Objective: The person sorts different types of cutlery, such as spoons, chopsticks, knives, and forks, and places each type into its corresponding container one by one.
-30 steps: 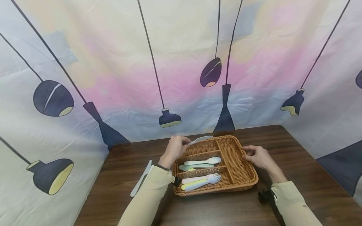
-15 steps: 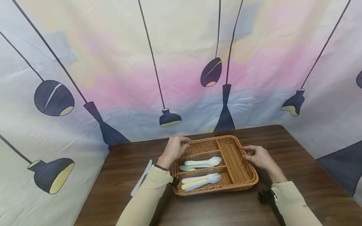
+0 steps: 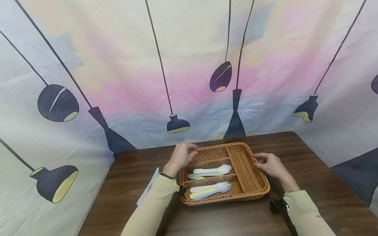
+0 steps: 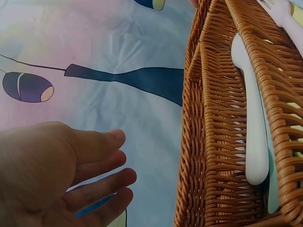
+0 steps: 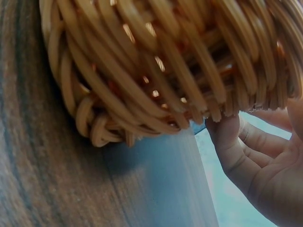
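In the head view a brown wicker cutlery basket (image 3: 247, 170) stands on the table, split into compartments. My left hand (image 3: 178, 157) hovers at its back left corner, fingers loosely extended; in the left wrist view the hand (image 4: 71, 175) is bare of any object. My right hand (image 3: 273, 165) holds the basket's right rim, and the thumb touches the weave in the right wrist view. A white spoon (image 3: 206, 170) lies over a green one (image 3: 193, 176) in the middle compartment. Pink, yellow and lavender forks (image 3: 211, 190) fill the front one. The back compartment's floor is mostly hidden.
A pale knife (image 3: 148, 186) lies on the dark wood table (image 3: 118, 190) left of the basket, partly covered by my left sleeve (image 3: 150, 203). Behind the table hangs a cloth (image 3: 133, 82) printed with lamps.
One second ago my left hand held a pale knife over the back compartment. It has let go, and that knife is out of sight. My right hand has stayed at the rim.
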The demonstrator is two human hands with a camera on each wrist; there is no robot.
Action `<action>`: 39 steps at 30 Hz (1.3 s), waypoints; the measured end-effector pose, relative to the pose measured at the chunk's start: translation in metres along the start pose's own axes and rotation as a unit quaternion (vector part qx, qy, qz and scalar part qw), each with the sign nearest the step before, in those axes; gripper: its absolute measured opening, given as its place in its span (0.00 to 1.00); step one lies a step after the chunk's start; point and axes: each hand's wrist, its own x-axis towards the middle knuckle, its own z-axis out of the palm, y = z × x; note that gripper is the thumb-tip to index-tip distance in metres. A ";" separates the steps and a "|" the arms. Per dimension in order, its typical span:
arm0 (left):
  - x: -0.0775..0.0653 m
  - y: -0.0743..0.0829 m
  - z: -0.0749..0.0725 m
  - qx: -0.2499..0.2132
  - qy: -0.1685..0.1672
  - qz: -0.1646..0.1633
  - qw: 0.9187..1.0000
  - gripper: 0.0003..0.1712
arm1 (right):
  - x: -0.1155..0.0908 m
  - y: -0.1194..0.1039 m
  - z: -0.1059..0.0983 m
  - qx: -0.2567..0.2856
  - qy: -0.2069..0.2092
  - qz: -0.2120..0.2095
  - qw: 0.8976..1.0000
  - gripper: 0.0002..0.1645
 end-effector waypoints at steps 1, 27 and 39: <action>0.000 0.000 0.000 0.001 0.002 0.000 1.000 0.15 | 0.000 0.000 0.000 0.001 -0.001 0.002 1.000 0.26; -0.020 -0.012 -0.011 0.003 0.030 -0.014 0.999 0.15 | -0.001 -0.001 0.000 0.001 0.000 0.002 1.000 0.25; -0.033 -0.012 -0.017 0.011 0.052 -0.014 0.998 0.14 | -0.002 -0.003 0.000 0.000 0.001 0.000 1.000 0.25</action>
